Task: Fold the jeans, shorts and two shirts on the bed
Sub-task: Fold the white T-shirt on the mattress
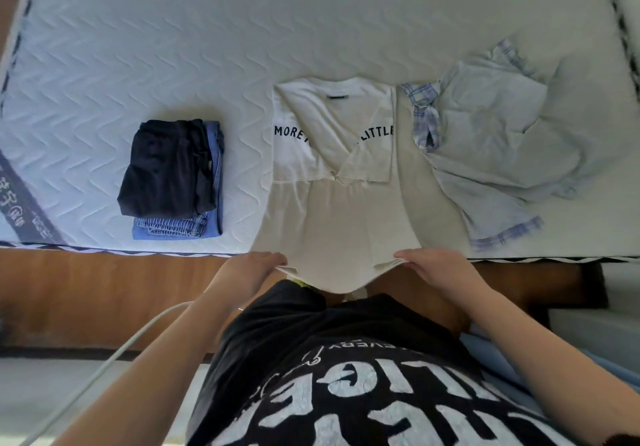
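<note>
- White shirt [332, 182] laid flat on bed [173, 47], sleeves tucked in, collar at far end, hem hung over near edge.
- Hem corners pinched by both hands: left hand [251, 269], right hand [433, 269], one per corner, equally near.
- Long axis runs straight away from hands; next fold judged hem-to-collar, fwd.
- Shorts [166, 165] stacked on jeans [194, 227] at left, folded; blue shirt [491, 140] at right, crumpled, not yet done.
</note>
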Demonstrator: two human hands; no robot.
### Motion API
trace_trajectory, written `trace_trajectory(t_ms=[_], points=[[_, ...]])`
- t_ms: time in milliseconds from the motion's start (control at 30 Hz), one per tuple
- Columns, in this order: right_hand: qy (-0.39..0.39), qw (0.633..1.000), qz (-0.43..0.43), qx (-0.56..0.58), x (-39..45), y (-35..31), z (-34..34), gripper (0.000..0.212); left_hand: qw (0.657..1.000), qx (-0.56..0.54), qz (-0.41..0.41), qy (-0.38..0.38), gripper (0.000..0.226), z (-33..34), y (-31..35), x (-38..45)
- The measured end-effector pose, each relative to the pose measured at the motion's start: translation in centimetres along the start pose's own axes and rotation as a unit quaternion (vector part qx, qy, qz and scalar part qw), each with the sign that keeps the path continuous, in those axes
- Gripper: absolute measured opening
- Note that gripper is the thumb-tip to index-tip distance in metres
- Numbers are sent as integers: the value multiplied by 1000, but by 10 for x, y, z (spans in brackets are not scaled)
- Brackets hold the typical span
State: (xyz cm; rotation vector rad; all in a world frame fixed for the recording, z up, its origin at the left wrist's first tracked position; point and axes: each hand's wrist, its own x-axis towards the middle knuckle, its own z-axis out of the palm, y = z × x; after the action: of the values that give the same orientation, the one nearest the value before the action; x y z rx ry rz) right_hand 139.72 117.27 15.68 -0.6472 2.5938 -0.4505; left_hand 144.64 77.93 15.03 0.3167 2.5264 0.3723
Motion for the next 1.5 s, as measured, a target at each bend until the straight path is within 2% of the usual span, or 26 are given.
trace_trajectory(t_ms=[100,233,333,433,467,600,633,767,967,1067,1267,1400,1500], points=[[-31,999,22,-12,14,-5,-16,32,999,-14,-26,26,22,-17,2,6],[-28,999,37,1,37,-10,-42,31,998,6,-46,44,15,-45,6,25],[-19,999,40,1,56,-11,-63,33,996,18,-59,60,18,-65,3,42],[-10,999,36,22,77,-14,-87,74,996,24,-67,60,26,-87,-6,61],[-8,999,42,32,85,-13,-93,74,996,27,-63,53,30,-94,-11,70],[-8,997,69,44,127,-4,-115,31,999,40,-9,12,44,-126,-39,108],[-13,996,70,51,138,0,-119,26,999,43,5,0,49,-135,-45,119],[-24,993,71,94,179,15,-139,28,996,41,38,-64,64,-172,-63,169],[-37,983,90,155,256,62,-165,26,994,-23,23,-106,52,-209,-92,257],[-42,980,95,167,303,96,-164,25,994,-16,15,-105,48,-220,-106,311],[-107,980,80,149,405,155,-140,27,993,-42,-14,-112,36,-226,-126,405],[-102,980,92,141,454,187,-119,27,991,-44,-36,-119,34,-215,-142,460],[-70,982,113,137,475,206,-100,23,994,-34,-52,-94,26,-199,-153,491]])
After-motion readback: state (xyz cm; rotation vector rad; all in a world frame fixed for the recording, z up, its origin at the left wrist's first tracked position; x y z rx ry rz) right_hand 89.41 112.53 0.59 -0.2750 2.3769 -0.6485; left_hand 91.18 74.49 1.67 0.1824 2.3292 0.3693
